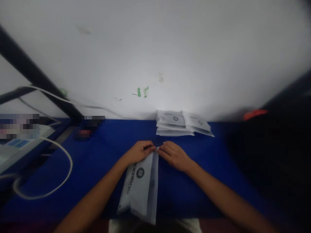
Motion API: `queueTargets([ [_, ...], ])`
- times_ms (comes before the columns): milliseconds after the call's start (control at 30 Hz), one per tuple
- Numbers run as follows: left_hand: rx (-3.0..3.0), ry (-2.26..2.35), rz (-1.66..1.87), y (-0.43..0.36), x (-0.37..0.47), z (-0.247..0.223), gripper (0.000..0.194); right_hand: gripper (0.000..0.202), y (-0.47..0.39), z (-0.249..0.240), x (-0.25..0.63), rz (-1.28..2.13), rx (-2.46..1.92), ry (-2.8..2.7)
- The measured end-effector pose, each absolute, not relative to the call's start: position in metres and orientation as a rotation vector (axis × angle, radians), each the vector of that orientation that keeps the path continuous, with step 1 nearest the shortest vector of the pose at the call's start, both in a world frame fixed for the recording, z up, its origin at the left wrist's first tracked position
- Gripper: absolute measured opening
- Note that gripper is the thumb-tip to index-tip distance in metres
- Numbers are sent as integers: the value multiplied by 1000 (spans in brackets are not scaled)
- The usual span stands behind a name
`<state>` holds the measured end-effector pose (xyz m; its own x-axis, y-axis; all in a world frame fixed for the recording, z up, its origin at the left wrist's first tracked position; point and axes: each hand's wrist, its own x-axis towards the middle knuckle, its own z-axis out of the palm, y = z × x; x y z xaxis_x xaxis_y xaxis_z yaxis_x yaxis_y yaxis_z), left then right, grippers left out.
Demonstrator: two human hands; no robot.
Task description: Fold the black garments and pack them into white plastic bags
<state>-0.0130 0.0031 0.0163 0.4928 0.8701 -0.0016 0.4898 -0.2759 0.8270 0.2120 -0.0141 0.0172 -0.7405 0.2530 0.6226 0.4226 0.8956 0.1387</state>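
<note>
1. Pouch (141, 186): flat on blue table (97, 161), mid near edge, far end betw. both hands.
2. L hand (139, 152): fingers closed, pinching pouch far end.
3. R hand (173, 155): fingers curled onto same end.
4. Pouch stack (181, 124): far edge, by wall.

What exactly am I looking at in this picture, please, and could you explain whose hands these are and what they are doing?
This is a single view from a camera worn on a person's head, looking forward and down, so both arms belong to that person. The left hand and right hand meet at the far end of a white printed pouch, pinching its top edge. The pouch lies on a blue table against a white wall. Further back sits a stack of similar pouches. A white cable loops at the left, and a dark, blurred shape fills the right side.
</note>
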Motion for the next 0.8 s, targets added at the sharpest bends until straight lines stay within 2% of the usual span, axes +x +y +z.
queueTargets([
  [400, 1822, 1184, 719, 3, -7, 18, 28, 14, -24, 17, 205, -396, -329, -2394],
  [633, 1727, 1424, 947, 33, -55, 14, 30, 13, -67, 21, 190, -274, 33, -2441],
  [733, 1694, 1418, 958, 35, -64, 17, 33, 10, -65, 20, 190, -210, -54, -2378],
  [800, 1694, 1378, 934, 31, -59, 20, 34, 15, -57, 20, 193, -121, -191, -2319],
])
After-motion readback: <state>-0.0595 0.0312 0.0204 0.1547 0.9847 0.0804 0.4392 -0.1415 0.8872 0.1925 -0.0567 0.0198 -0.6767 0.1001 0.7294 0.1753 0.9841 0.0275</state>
